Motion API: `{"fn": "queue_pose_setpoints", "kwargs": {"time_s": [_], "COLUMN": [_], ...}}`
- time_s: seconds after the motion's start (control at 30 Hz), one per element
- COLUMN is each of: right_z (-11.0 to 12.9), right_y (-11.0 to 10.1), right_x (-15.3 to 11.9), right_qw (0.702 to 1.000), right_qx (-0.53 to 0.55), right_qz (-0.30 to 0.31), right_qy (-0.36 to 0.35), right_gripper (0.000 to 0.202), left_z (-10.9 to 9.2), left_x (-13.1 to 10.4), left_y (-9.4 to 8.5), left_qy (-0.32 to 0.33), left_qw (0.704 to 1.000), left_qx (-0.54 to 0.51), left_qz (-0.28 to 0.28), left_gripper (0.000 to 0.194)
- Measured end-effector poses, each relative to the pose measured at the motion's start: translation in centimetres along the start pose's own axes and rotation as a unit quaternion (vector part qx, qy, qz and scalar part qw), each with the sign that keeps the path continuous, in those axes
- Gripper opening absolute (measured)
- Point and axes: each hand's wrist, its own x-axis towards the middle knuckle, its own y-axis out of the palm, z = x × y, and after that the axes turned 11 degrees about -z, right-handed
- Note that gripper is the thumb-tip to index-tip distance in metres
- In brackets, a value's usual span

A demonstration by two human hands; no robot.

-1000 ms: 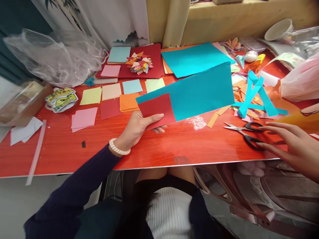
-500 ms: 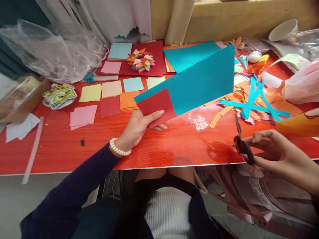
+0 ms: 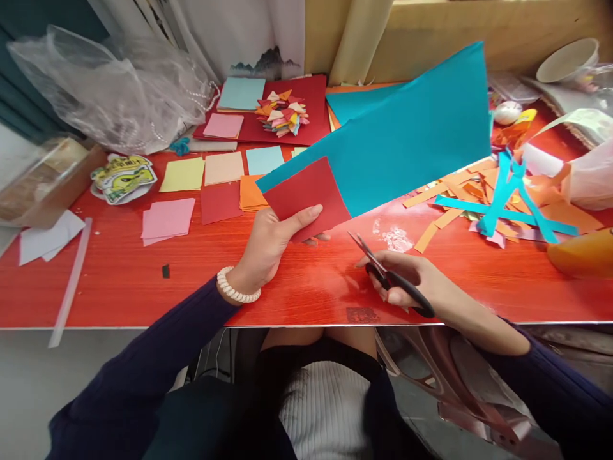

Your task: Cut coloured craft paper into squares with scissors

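My left hand (image 3: pixel 275 243) pinches a red paper square (image 3: pixel 311 195) laid over one end of a large teal paper sheet (image 3: pixel 407 134), thumb on top and fingers beneath. The sheet is raised above the table and slants up to the right. In my right hand (image 3: pixel 416 278) are black-handled scissors (image 3: pixel 383 271), their blades slightly parted and pointing up-left. The blade tips lie just below the lower edge of the papers, near the red square's right corner. I cannot tell whether they touch the paper.
On the red table (image 3: pixel 119 287) lie square paper stacks, including pink (image 3: pixel 167 218) and yellow ones (image 3: pixel 182 175). A folded-paper ring (image 3: pixel 282 114) rests on dark red sheets. Orange strips (image 3: pixel 433 227) and teal offcuts (image 3: pixel 502 204) cover the right side. A plastic bag (image 3: pixel 124 96) stands back left.
My right hand has brought the scissors left, from the table's right front towards the papers. The teal sheet's far end has risen a little, still held in my left hand.
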Motion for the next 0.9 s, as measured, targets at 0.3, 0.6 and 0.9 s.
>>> {"fn": "queue_pose_setpoints", "kwargs": {"time_s": [0.3,0.6,0.9], "right_z": [-0.2,-0.9,-1.3], "right_y": [1.4,1.2,1.2], "right_x": [1.7,1.9,1.9], "right_qw": [0.997,0.994,0.994], "right_qx": [0.049,0.070,0.074], "right_qz": [-0.009,0.001,0.009], "right_qy": [-0.052,-0.082,-0.082], "right_gripper": [0.069,0.054,0.060], "left_z": [0.4,0.3,0.3], "left_x": [-0.3,-0.4,-0.4], "left_y": [0.2,0.4,0.3], "left_qy": [0.028,0.039,0.036], "left_qw": [1.000,0.999,0.999], "left_qx": [0.004,0.011,0.019], "left_qz": [-0.014,0.005,0.002], "left_gripper": [0.023,0.022,0.017]}}
